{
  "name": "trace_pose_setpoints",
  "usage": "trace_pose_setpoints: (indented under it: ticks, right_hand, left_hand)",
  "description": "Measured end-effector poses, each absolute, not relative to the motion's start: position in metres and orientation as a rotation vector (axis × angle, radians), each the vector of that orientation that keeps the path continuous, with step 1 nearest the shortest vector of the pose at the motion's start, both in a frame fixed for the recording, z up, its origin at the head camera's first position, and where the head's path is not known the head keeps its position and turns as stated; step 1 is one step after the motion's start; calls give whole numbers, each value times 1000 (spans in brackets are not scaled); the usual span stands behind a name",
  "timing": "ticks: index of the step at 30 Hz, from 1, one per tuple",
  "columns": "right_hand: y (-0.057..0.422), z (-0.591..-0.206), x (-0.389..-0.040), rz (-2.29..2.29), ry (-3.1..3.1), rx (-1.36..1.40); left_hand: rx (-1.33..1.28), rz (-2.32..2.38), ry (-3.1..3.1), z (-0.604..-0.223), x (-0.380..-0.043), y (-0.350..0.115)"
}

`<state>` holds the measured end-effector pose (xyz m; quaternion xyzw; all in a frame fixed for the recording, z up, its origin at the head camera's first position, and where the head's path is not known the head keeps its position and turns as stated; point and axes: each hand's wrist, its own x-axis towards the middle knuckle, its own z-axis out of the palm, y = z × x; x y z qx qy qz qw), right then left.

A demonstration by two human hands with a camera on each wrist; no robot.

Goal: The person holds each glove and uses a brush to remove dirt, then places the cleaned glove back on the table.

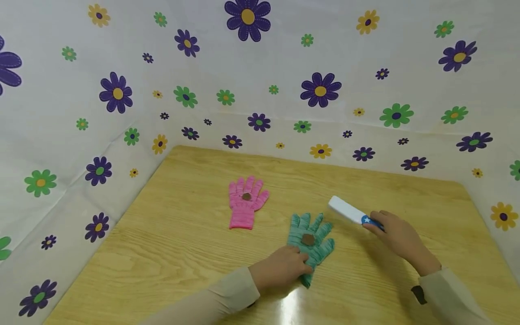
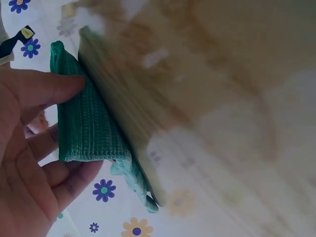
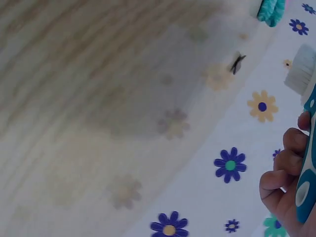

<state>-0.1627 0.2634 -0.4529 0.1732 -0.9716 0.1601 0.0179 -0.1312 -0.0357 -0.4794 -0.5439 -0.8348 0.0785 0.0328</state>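
Note:
A green knitted glove with a brown patch on it lies palm-side up or down, I cannot tell which, on the table. My left hand pinches its cuff, thumb on one face and fingers behind the other. In my right hand is a brush with a blue handle and white bristles. The brush head is held above the table, to the right of the green glove and apart from it. Farther back lies a pink glove, also bearing a brown patch, untouched by either hand.
The wooden table carries both gloves. A white flower-printed sheet stands as a wall behind the table and along its sides. A small dark object shows on the surface in the right wrist view.

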Motion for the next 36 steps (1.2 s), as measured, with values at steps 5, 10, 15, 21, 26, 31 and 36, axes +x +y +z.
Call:
trace_pose_setpoints:
  ticks: [5, 10, 15, 21, 26, 31, 36]
  right_hand:
    - [257, -446, -156, 188, -2745, 780]
    - [241, -452, -148, 1, -2435, 974]
    - [227, -461, -144, -41, -2340, 1054]
    - [217, -468, -145, -58, -2331, 1145]
    - [233, -471, -161, -21, -2488, 1081]
    - [259, -469, -173, 136, -2794, 754]
    - [263, -463, -168, 363, -2911, 636]
  left_hand:
    - [-1685, 252, -2535, -479, -134, -39]
    - [-1703, 222, -2480, -478, -136, -41]
    - [-1721, 184, -2453, -478, -138, -40]
    - [-1752, 170, -2461, -483, -140, -38]
    - [-1774, 141, -2504, -484, -141, -38]
    - [-1767, 150, -2494, -484, -141, -38]
    - [-1762, 176, -2506, -480, -141, -39]
